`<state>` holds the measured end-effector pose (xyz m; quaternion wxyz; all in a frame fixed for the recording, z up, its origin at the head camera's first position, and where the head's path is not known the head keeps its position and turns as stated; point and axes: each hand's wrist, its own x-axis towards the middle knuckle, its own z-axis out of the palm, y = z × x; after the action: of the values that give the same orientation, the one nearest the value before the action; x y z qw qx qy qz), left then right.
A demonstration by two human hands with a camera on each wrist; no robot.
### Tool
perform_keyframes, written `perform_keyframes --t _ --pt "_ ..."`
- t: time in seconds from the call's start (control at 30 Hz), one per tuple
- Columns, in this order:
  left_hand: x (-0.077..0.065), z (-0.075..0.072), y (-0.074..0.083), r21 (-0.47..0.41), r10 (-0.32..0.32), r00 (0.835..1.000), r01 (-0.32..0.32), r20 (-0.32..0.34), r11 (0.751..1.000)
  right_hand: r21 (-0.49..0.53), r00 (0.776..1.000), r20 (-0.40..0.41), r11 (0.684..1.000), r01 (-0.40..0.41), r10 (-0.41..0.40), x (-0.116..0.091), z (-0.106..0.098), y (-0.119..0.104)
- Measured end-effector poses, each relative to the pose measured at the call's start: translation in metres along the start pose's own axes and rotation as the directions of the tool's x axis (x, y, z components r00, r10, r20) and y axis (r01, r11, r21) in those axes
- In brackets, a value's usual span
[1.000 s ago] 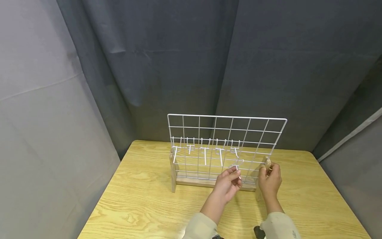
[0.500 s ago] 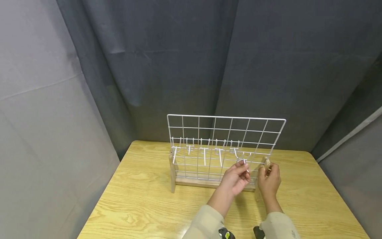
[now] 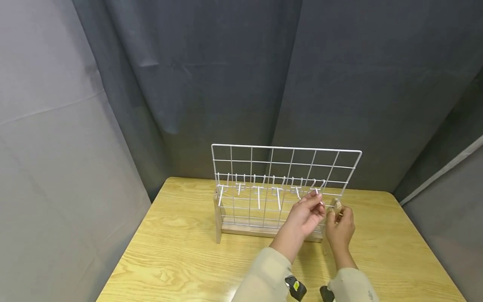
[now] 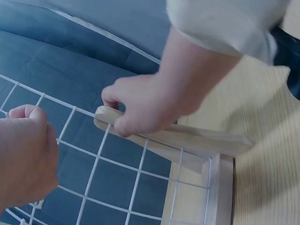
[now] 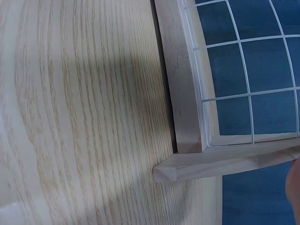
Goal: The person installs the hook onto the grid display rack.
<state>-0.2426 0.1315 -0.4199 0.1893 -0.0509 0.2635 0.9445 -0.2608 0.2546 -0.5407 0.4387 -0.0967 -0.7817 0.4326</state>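
Note:
In the head view my left hand (image 3: 306, 218) pinches a white wire hook (image 3: 317, 192) between thumb and fingers, its two upper prongs overlapping a horizontal wire of the white grid panel (image 3: 286, 148). Several similar hooks (image 3: 258, 198) hang in a row to its left. My right hand (image 3: 341, 226) holds the top of the right wooden post (image 3: 337, 206) of the stand. The left wrist view shows the right hand (image 4: 145, 103) with thumb and fingers around that post (image 4: 211, 139); the left hand (image 4: 28, 159) hides its hook there.
The stand's left post (image 3: 219, 220) and wooden base bar (image 3: 241, 229) rest on the wood-grain table (image 3: 170, 260). Dark grey curtain (image 3: 226, 84) hangs behind, with lighter cloth (image 3: 49, 167) at the left. The right wrist view shows the post's foot (image 5: 168, 171) on the tabletop.
My left hand has moved up and to the right with the hook, from low on the grid to level with the row of hooks. The right hand stays on the post.

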Motion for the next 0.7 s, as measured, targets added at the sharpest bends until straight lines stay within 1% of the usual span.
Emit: perform_keyframes --t 0.2,0.3,0.4,0.53,0.7 --pt "0.004 0.008 0.000 -0.051 -0.025 1.000 0.025 -0.005 0.998 0.001 1.000 -0.007 1.000 0.015 -0.015 0.000 0.000 0.000" --pt "0.008 0.007 0.000 -0.077 -0.029 0.999 0.028 -0.014 0.997 0.000 1.000 -0.007 1.000 0.013 -0.013 0.000 0.001 0.000" --pt "0.010 0.004 -0.001 -0.085 -0.040 0.999 0.038 -0.023 0.996 -0.005 1.000 -0.008 1.000 0.008 -0.008 0.000 0.002 0.000" --pt "0.011 -0.002 -0.002 -0.093 -0.054 0.999 0.053 -0.003 0.994 -0.020 1.000 -0.012 1.000 0.007 -0.008 -0.001 0.002 0.002" --pt "0.011 -0.006 -0.002 -0.096 -0.059 0.997 0.063 0.040 0.993 -0.021 1.000 -0.023 1.000 0.022 -0.022 -0.001 0.003 0.004"
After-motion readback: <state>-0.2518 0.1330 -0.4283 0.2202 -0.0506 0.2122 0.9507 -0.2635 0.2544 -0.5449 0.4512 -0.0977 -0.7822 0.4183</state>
